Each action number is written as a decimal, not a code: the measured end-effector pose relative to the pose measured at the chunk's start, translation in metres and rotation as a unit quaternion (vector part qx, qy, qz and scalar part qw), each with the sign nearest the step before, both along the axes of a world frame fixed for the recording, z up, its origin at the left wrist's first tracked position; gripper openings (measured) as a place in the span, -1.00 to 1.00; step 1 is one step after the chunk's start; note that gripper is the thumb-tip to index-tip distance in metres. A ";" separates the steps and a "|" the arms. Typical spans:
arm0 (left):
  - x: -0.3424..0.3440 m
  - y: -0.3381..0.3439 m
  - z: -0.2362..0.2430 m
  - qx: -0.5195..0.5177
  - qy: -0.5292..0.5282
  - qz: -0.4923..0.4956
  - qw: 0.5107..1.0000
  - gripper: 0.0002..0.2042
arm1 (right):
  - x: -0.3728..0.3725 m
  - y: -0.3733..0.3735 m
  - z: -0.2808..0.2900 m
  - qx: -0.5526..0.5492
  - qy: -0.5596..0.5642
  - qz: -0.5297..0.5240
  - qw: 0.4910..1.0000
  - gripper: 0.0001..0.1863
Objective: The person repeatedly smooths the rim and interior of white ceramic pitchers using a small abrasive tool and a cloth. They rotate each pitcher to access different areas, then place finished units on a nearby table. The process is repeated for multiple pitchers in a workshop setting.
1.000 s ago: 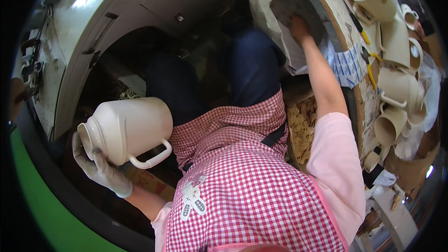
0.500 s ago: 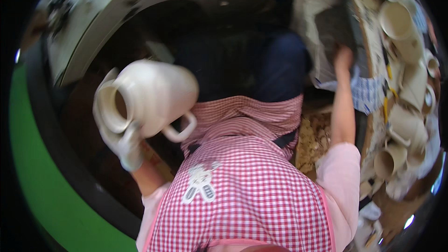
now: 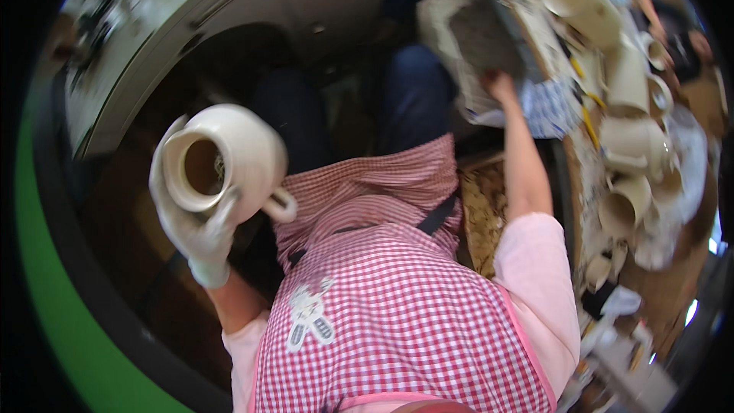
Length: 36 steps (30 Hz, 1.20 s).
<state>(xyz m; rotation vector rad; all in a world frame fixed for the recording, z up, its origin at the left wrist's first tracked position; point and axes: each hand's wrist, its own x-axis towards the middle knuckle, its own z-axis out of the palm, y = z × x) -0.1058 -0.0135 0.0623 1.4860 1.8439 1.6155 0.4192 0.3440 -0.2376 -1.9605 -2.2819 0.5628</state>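
My left hand (image 3: 195, 233), in a pale glove, is wrapped round the neck of a cream-coloured, unglazed-looking jug (image 3: 252, 149). The jug lies tilted, its round mouth toward the left and its loop handle low on the right, near my apron. My bare right hand (image 3: 498, 86) reaches forward to the near edge of a soft-looking grey mass, perhaps clay (image 3: 485, 38), inside a white wrapper (image 3: 436, 19). Its fingers look curled against the mass; what they grip, if anything, is too blurred to make out.
Several cream jugs and cups (image 3: 627, 84) crowd a worn board (image 3: 527, 8) along the right. Yellow-handled tools (image 3: 589, 126) lie among them. A blue-and-white cloth or bag (image 3: 547, 107) hangs beside my right forearm. Another person's arm (image 3: 650, 11) shows at the far right.
The jug has turned so its mouth faces me more, still in my left hand. The view has swung, shifting the right-hand side leftward; my right hand stays at the grey mass.
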 end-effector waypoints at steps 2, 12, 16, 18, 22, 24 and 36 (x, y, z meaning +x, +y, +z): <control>0.000 -0.004 -0.005 0.015 0.020 -0.006 1.000 -0.11 | -0.005 0.000 -0.004 -0.035 0.096 -0.025 0.994 -0.64; -0.003 -0.009 -0.013 0.004 0.045 0.036 0.998 -0.11 | -0.046 -0.017 0.024 -0.048 -0.018 -0.035 0.998 -0.66; -0.002 -0.003 -0.012 0.008 0.021 0.034 0.999 -0.11 | -0.060 -0.027 0.030 0.013 -0.113 -0.029 0.993 -0.71; -0.002 -0.002 -0.012 0.004 0.028 0.036 0.999 -0.11 | -0.060 -0.030 0.032 0.008 -0.080 -0.041 0.996 -0.75; -0.003 0.000 -0.013 0.010 0.032 0.033 0.999 -0.11 | -0.060 -0.027 0.033 0.141 -0.036 0.040 0.989 -0.79; -0.003 0.001 -0.013 0.007 0.053 0.032 0.998 -0.12 | -0.067 -0.023 0.032 0.154 -0.049 0.081 0.984 -0.79; 0.000 0.004 -0.003 -0.034 0.117 0.022 0.992 -0.16 | -0.099 -0.086 0.144 0.160 0.181 -0.036 0.970 -0.72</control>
